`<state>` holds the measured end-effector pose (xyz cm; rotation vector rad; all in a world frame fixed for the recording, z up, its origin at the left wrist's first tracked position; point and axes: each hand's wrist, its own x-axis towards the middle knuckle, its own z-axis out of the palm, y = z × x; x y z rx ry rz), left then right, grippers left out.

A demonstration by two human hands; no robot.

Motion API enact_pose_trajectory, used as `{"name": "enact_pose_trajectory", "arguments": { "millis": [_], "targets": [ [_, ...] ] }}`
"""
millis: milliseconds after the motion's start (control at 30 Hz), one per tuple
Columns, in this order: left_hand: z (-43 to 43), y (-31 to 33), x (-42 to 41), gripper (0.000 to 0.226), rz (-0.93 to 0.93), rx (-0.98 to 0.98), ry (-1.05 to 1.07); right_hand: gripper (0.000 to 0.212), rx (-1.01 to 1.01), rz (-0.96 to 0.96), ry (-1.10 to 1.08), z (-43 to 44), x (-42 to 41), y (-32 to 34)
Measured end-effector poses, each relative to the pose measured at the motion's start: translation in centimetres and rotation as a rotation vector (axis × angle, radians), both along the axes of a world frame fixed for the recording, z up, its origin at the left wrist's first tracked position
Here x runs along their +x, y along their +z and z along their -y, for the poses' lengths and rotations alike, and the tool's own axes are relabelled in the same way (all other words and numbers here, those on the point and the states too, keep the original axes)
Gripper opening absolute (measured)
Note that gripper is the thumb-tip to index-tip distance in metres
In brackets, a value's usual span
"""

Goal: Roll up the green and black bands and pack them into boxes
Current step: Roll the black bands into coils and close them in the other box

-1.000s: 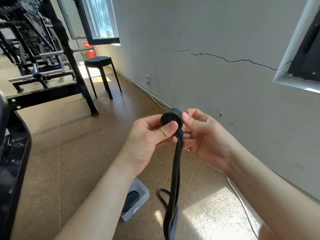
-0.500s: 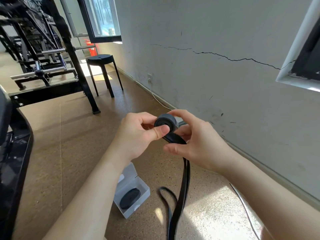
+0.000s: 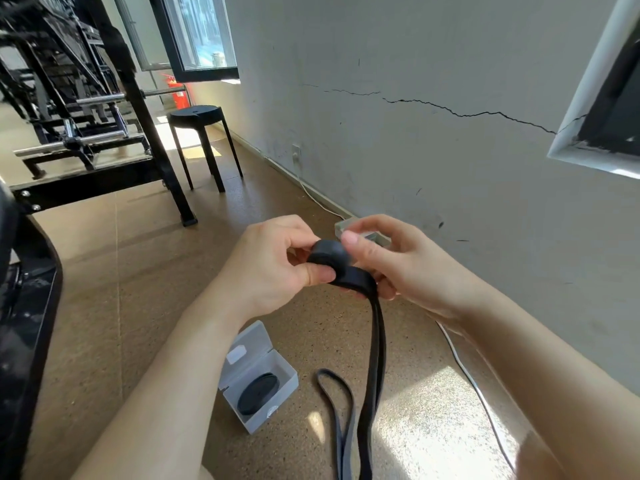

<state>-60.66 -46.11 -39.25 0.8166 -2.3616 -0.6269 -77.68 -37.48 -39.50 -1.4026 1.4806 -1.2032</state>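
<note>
Both hands hold a black band (image 3: 375, 344) at chest height. Its upper end is wound into a small tight roll (image 3: 327, 255). My left hand (image 3: 273, 268) pinches the roll between thumb and fingers. My right hand (image 3: 394, 261) grips it from the other side, fingertips on top. The loose tail hangs down and loops on the floor. Below, an open clear plastic box (image 3: 258, 375) lies on the floor with a rolled black band (image 3: 258, 393) inside. A second clear box (image 3: 374, 235) sits by the wall, mostly hidden behind my right hand. No green band is visible.
A black stool (image 3: 201, 140) stands further along the grey cracked wall. A black metal weight rack (image 3: 104, 140) fills the left. A white cable (image 3: 478, 389) runs along the floor by the wall. Dark equipment (image 3: 20, 323) sits at the left edge.
The hands have dropped a little and turned the roll, winding more band onto it. The view has tilted down, showing more of the open box.
</note>
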Motion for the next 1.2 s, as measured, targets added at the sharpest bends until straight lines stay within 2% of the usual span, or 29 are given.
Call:
{"name": "enact_pose_trajectory", "arguments": {
  "millis": [100,167,233,367,467,600,767,867,1000,1067,1200],
  "targets": [
    [-0.3,0.1,-0.4,0.033,0.048,-0.072,-0.044,0.062,0.046,0.088,-0.011,0.2,0.1,-0.6],
    [-0.3,-0.1,-0.4,0.031,0.008,-0.049,-0.057,0.065,0.064,0.173,-0.017,0.2,-0.1,-0.7],
    [-0.3,-0.4,-0.5,0.019,-0.137,0.108,-0.077,0.061,0.060,0.313,-0.011,0.2,-0.5,-0.6],
    [-0.9,-1.1,-1.2,0.023,-0.417,0.590,-0.269,0.048,0.017,0.562,0.055,0.1,-0.7,-0.3],
    [-1.1,-1.6,-1.9,0.025,-0.542,0.744,-0.337,0.047,-0.005,0.660,0.105,0.1,-0.7,-0.2],
    [-1.1,-2.0,-2.4,0.045,-0.605,0.783,-0.344,0.043,-0.019,0.712,0.104,0.0,-0.8,-0.3],
    [-1.3,-2.0,-3.0,0.048,-0.634,0.700,-0.284,0.049,-0.011,0.731,0.115,0.0,-0.8,-0.4],
    [-0.8,-1.4,-2.2,0.044,-0.628,0.582,-0.315,0.043,-0.023,0.535,0.144,-0.5,-0.8,0.1],
    [-0.3,-0.9,-1.3,0.026,-0.590,0.488,-0.243,0.068,-0.056,-0.068,0.130,-1.2,-0.5,0.6],
    [0.1,-0.9,-0.9,0.023,-0.596,0.482,-0.185,0.060,-0.136,-0.363,0.004,-1.1,-0.2,0.4],
    [0.3,-0.7,-0.4,0.015,-0.514,0.421,-0.121,0.043,-0.220,-0.452,-0.038,-1.0,0.1,0.3]
  ]
}}
